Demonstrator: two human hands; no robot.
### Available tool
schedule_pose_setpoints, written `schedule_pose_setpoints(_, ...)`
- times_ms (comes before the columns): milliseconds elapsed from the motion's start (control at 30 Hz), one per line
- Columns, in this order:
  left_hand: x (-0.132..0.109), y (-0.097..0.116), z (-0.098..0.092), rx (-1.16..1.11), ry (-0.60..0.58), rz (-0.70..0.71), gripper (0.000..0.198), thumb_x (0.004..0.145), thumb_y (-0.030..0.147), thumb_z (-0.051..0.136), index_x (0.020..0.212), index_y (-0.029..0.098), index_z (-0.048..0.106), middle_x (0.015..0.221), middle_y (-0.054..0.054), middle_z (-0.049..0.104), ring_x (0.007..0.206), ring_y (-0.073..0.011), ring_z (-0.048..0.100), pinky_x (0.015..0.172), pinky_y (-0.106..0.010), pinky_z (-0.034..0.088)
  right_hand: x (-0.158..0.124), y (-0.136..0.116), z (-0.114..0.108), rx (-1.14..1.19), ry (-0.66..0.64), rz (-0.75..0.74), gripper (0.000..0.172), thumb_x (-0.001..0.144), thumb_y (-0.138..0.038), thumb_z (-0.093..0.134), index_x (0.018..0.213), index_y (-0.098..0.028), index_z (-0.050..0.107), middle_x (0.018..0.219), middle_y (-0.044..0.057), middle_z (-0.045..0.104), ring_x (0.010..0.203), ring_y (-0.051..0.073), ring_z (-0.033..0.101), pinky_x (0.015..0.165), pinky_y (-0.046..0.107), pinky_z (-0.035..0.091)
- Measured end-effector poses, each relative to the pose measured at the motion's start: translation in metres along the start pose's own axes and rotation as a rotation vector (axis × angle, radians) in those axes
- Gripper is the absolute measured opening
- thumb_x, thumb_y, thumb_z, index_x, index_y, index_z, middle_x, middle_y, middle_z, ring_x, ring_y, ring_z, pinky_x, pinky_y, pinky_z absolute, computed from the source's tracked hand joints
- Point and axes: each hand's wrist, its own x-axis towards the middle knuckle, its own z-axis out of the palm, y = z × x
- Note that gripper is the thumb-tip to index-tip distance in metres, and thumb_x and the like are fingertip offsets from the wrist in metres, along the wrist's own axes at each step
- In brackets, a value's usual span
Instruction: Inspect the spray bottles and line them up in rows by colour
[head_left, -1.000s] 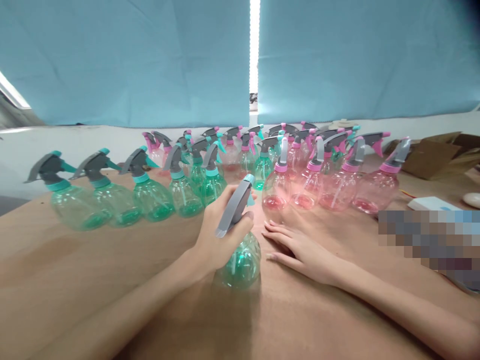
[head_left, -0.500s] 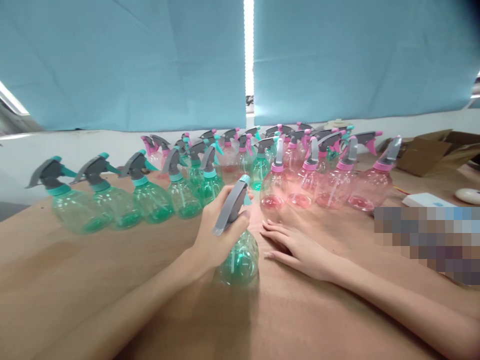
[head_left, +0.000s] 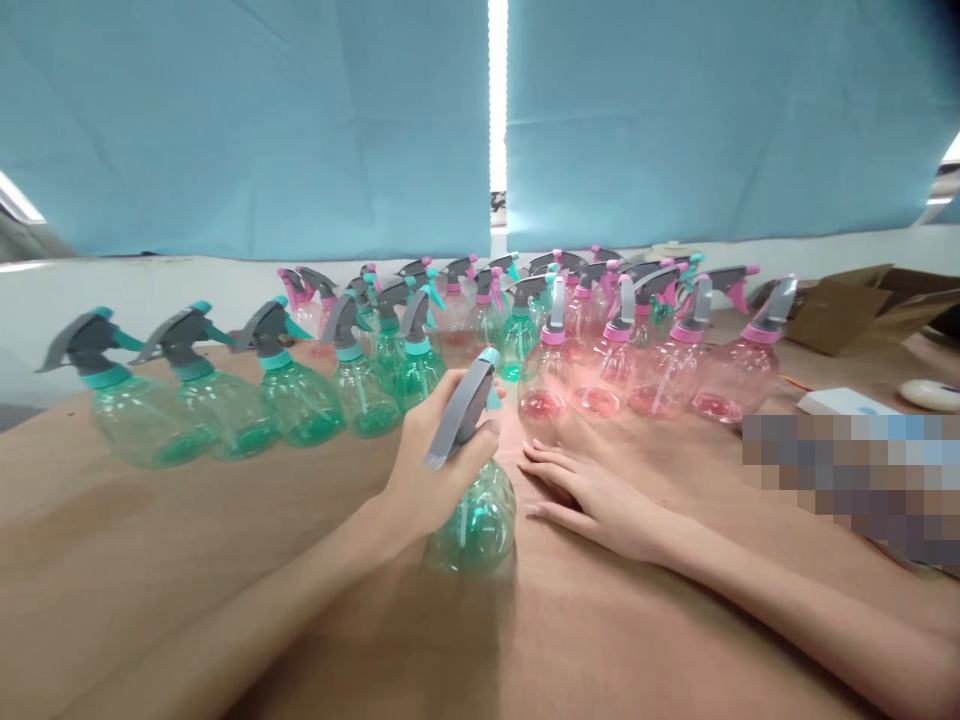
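Observation:
My left hand point(head_left: 431, 465) is wrapped round the neck of a green spray bottle point(head_left: 480, 525) with a grey and turquoise trigger head. This bottle stands upright on the wooden table point(head_left: 600, 640), and my fingers hide its collar. Flat on the tabletop lies my right hand point(head_left: 592, 495), fingers stretched toward the held bottle but apart from it. Several green spray bottles point(head_left: 304, 405) form a row to the left. Pink spray bottles point(head_left: 544, 385), also several, stand to the right, just beyond my right fingertips.
More green and pink bottles point(head_left: 454, 310) crowd behind the two front rows. At the right are an open cardboard box point(head_left: 855, 310), a white box point(head_left: 844, 402), a pale rounded object point(head_left: 930, 394) and a pixelated patch. A blue curtain point(head_left: 300, 130) hangs behind the table.
The view has shifted very slightly. Both hands and the held spray bottle stay in nearly the same place.

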Motion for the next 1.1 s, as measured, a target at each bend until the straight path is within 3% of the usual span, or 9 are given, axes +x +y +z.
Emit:
schedule_pose_setpoints(167, -0.0005, -0.0019, -0.0004, -0.001, -0.01, 0.012, 0.021, 0.083, 0.02, 0.053, 0.104, 0.022, 0.055, 0.086, -0.001, 0.059, 0.102, -0.0224, 0.058, 0.074, -0.033, 0.047, -0.0001, 0.0009, 0.0011, 0.016, 0.0, 0.001, 0.062, 0.094, -0.058, 0.043, 0.142, -0.019, 0.046, 0.15, 0.012, 0.04, 0.14, 0.03, 0.033, 0.113, 0.052, 0.03)
schedule_pose_setpoints(333, 0.0002, -0.0008, -0.0001, -0.014, -0.009, -0.022, 0.02, 0.084, 0.022, 0.054, 0.104, 0.021, 0.056, 0.1, -0.003, 0.062, 0.096, -0.0206, 0.06, 0.072, -0.032, 0.047, -0.0004, 0.0001, -0.0002, -0.002, 0.005, 0.006, 0.063, 0.094, -0.059, 0.042, 0.142, -0.02, 0.046, 0.15, 0.011, 0.04, 0.14, 0.029, 0.033, 0.114, 0.05, 0.03)
schedule_pose_setpoints(600, -0.0006, 0.0001, -0.0006, -0.009, -0.019, -0.013, 0.021, 0.084, 0.022, 0.053, 0.104, 0.021, 0.056, 0.093, -0.003, 0.061, 0.103, -0.0229, 0.058, 0.072, -0.033, 0.046, 0.0, -0.0008, -0.0006, -0.023, -0.001, 0.009, 0.064, 0.094, -0.06, 0.041, 0.142, -0.018, 0.046, 0.15, 0.012, 0.04, 0.14, 0.029, 0.033, 0.114, 0.05, 0.03)
schedule_pose_setpoints(767, 0.0002, 0.003, -0.0001, 0.013, -0.016, -0.006, 0.019, 0.081, 0.019, 0.05, 0.1, 0.022, 0.053, 0.077, 0.002, 0.055, 0.081, -0.0179, 0.057, 0.067, -0.031, 0.042, -0.0001, -0.0004, -0.0003, -0.015, -0.009, 0.011, 0.063, 0.094, -0.059, 0.041, 0.142, -0.017, 0.047, 0.15, 0.012, 0.04, 0.14, 0.029, 0.034, 0.114, 0.05, 0.03)
schedule_pose_setpoints(900, 0.0031, 0.0061, -0.0037, 0.08, -0.023, 0.017, 0.008, 0.078, 0.017, 0.049, 0.083, 0.022, 0.046, 0.075, 0.003, 0.055, 0.06, -0.0122, 0.048, 0.059, -0.029, 0.037, -0.0003, -0.0003, -0.0006, -0.013, -0.018, 0.019, 0.066, 0.094, -0.06, 0.041, 0.143, -0.016, 0.045, 0.151, 0.012, 0.039, 0.14, 0.03, 0.032, 0.114, 0.05, 0.029)
schedule_pose_setpoints(1100, 0.0058, 0.0062, -0.0099, 0.071, -0.127, 0.028, 0.005, 0.077, 0.017, 0.047, 0.08, 0.022, 0.045, 0.07, 0.004, 0.049, 0.058, -0.0114, 0.043, 0.055, -0.028, 0.033, 0.0002, -0.0002, -0.0002, -0.032, -0.04, 0.016, 0.066, 0.095, -0.059, 0.04, 0.143, -0.013, 0.045, 0.151, 0.013, 0.038, 0.141, 0.029, 0.031, 0.114, 0.049, 0.029)
